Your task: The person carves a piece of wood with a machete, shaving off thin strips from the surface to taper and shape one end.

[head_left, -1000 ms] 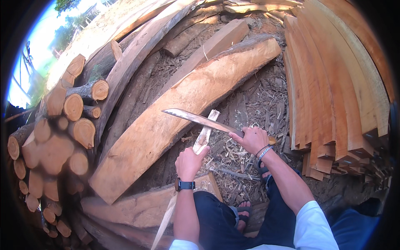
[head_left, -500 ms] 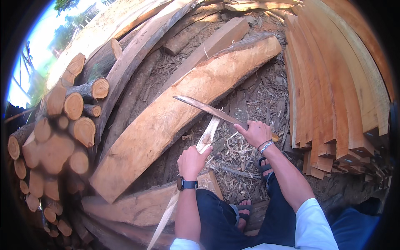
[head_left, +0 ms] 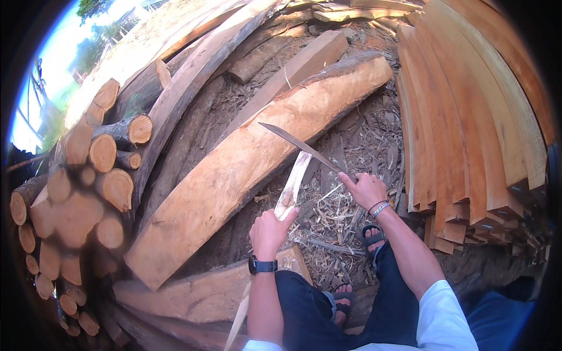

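Note:
My left hand (head_left: 270,233) is closed round a pale peeled stick (head_left: 293,180), thumb lying along it. The stick's upper end points up and away, and its long lower part runs back beneath my left forearm. In my right hand (head_left: 364,191) is a machete (head_left: 300,144), gripped at its handle, which my fingers mostly hide. Its dark blade slants up to the left, crossing at the stick's top end; whether the edge touches the wood I cannot tell. Beyond the blade lies a thick, rough-sawn slab (head_left: 234,169).
Cut logs (head_left: 103,153) are stacked at the left. Sawn planks (head_left: 451,128) stand in a tall pile on the right. Wood shavings (head_left: 333,219) litter the ground by my sandalled feet (head_left: 342,301). Another timber piece (head_left: 205,295) lies near my left knee.
My right hand has shifted slightly right and down, and the machete blade tilts more steeply. The stick's top end has risen a little and stands more upright. Both hands keep their hold.

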The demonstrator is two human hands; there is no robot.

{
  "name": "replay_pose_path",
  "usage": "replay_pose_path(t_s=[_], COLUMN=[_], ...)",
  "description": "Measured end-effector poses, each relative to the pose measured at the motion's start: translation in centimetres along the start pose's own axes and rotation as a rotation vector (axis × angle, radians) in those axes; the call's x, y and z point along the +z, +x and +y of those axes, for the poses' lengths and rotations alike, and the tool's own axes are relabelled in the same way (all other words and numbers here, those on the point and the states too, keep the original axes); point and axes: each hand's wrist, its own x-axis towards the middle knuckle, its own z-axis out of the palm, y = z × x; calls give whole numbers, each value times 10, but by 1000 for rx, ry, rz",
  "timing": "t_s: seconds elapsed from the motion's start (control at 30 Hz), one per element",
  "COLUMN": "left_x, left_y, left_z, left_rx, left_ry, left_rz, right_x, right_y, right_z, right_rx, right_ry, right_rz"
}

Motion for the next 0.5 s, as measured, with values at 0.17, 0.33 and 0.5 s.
replay_pose_path(t_s=[0.17, 0.33, 0.5], left_x=[1, 1, -3], left_y=[6, 9, 3], left_z=[-5, -3, 1], left_rx=[-31, 31, 142], left_ry=[-15, -16, -17], left_rz=[11, 53, 92], right_x=[4, 21, 26], right_y=[5, 16, -7], right_z=[3, 10, -26], right_rx=[49, -35, -156], right_ry=[164, 354, 655], right_rz=[69, 173, 122])
